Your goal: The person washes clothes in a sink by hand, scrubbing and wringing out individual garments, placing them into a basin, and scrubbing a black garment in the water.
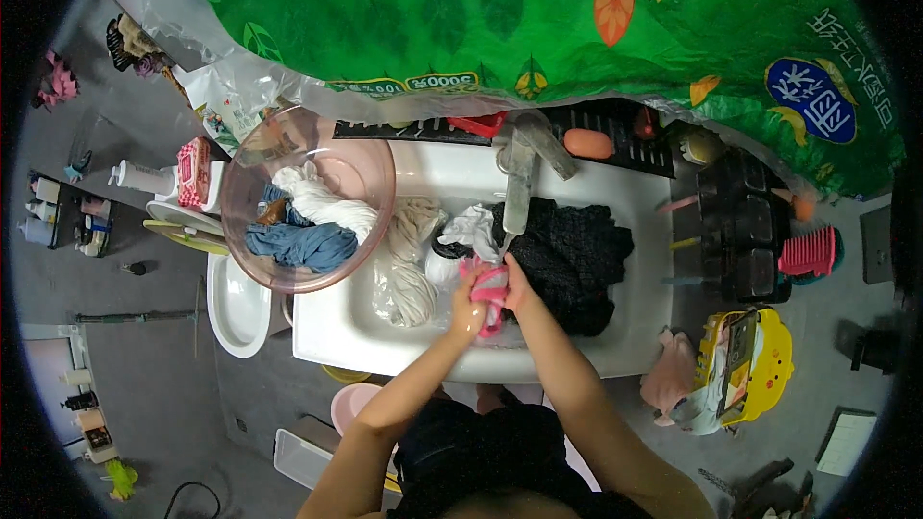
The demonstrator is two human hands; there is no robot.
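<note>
Both my hands are over the front middle of the white sink point(461, 365), below the metal faucet point(519, 187). A small wet pink-and-white cloth piece point(490, 281) is bunched between them; I cannot make out what garment it is. My left hand point(468, 309) is closed around its left side. My right hand point(520, 286) grips its right edge, just under the spout. A black textured garment point(567, 264) lies in the sink to the right. Beige clothing point(404, 274) rests to the left, and a white cloth point(471, 231) sits behind my hands.
A clear pinkish basin point(375, 159) with twisted white and blue clothes stands on the sink's left end. A large green plastic package point(433, 19) hangs over the back. Soap point(588, 143) lies on the black rack. A yellow basket point(769, 365) is at right.
</note>
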